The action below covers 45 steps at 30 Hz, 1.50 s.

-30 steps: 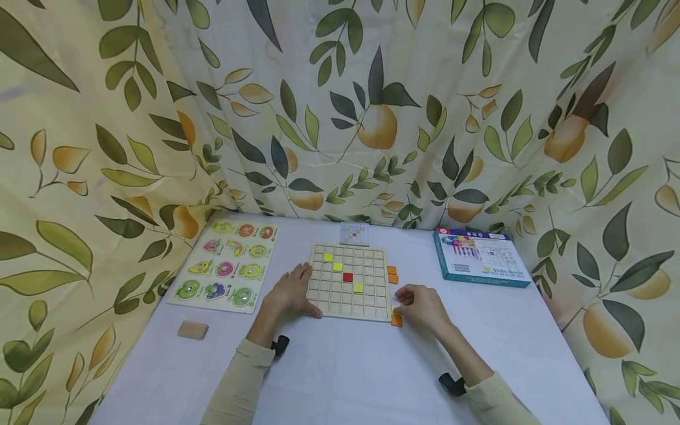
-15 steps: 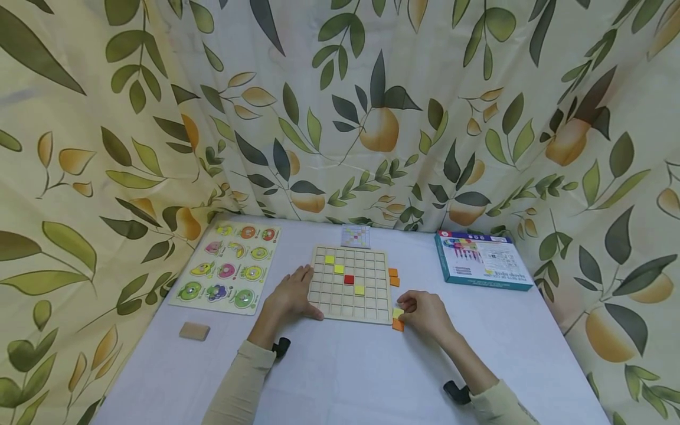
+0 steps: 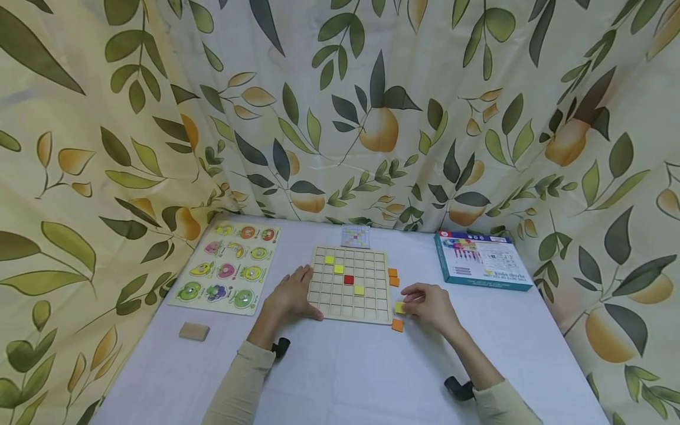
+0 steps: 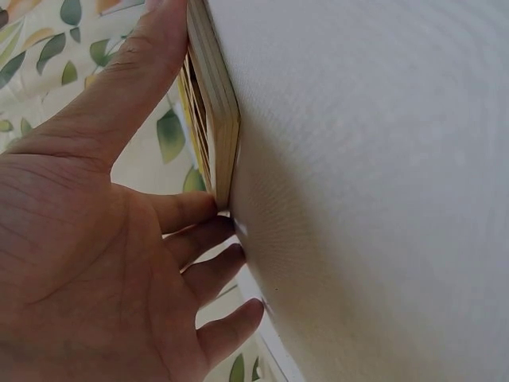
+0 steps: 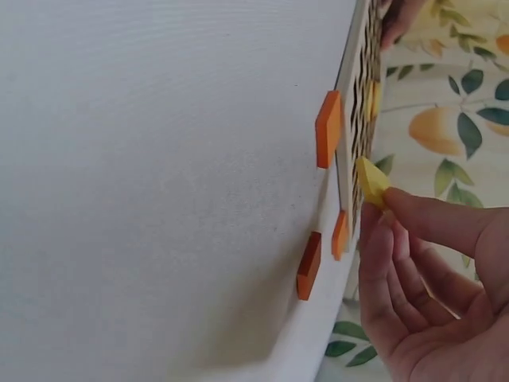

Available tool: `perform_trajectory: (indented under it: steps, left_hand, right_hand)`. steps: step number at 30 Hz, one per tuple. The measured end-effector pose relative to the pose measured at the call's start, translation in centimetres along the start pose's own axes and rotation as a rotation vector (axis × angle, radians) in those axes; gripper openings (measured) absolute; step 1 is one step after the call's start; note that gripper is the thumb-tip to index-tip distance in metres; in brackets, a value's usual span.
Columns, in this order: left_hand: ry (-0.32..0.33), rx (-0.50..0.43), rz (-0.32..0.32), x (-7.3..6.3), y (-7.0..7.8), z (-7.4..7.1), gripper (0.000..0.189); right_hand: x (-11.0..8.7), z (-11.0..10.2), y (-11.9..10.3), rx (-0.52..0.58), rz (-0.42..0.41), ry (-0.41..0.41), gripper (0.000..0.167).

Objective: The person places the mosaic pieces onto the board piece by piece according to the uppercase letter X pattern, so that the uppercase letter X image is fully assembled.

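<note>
My right hand (image 3: 432, 308) pinches a small yellow square tile (image 5: 371, 181) between thumb and fingertips, just off the right edge of a wooden grid board (image 3: 329, 301). In the right wrist view the tile is tilted and held up off the white cloth. Thumb on the near edge and fingers along the left side, my left hand (image 3: 289, 295) rests against the board's near left corner. Set in the grid are a red tile (image 3: 348, 280) and three yellow tiles (image 3: 359, 290) on a diagonal. An orange tile (image 3: 397, 325) lies below the right hand, by the near right corner.
Two more orange tiles (image 3: 394, 282) lie right of the board. Behind it is a small pattern card (image 3: 355, 236). A fruit puzzle board (image 3: 225, 268) lies at left, a wooden block (image 3: 194, 331) nearer. A teal-edged box (image 3: 483, 260) sits back right, before a leafy curtain (image 3: 340, 118).
My right hand has drawn the yellow tile up and away from the orange tile at the near right corner. The left hand stays at the board's corner.
</note>
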<state>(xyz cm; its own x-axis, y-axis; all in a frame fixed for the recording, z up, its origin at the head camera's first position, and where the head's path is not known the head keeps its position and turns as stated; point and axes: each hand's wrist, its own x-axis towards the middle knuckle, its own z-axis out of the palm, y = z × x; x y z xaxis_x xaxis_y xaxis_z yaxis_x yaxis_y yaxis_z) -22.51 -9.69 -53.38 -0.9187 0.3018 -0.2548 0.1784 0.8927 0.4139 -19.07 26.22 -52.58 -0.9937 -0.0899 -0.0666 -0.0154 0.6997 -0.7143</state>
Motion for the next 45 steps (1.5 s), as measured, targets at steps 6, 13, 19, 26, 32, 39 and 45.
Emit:
perform_trajectory:
  steps: [6,13,19,26,32,39,45]
  left_hand:
    - [-0.016,0.006,-0.013,0.1,-0.1,0.3,0.133]
    - [-0.007,0.037,-0.006,1.2,-1.0,1.3,0.136]
    - [-0.005,0.056,0.0,1.4,-1.1,1.3,0.137]
    - [-0.01,0.034,0.011,0.6,-0.4,0.3,0.135]
    - [0.0,0.023,0.026,0.8,-0.5,0.4,0.134]
    - [-0.006,0.03,0.022,0.2,-0.1,-0.1,0.132]
    - [-0.001,0.026,0.027,0.1,-0.2,-0.1,0.131]
  right_hand:
    - [0.5,0.5,-0.3,0.034,-0.021,0.017,0.028]
    - [1.1,1.5,-1.3,0.049,-0.024,0.031,0.026]
    - [1.8,2.7,-2.1,0.065,-0.017,0.018,0.026]
    - [2.4,4.1,-2.6,0.1,-0.006,0.0,0.022]
    - [2.9,4.8,-2.8,0.101,-0.004,0.006,0.021]
    - [3.2,5.7,-2.6,0.08,-0.046,0.0,0.018]
    - [3.3,6.1,-2.6,0.057,-0.079,0.011,0.016]
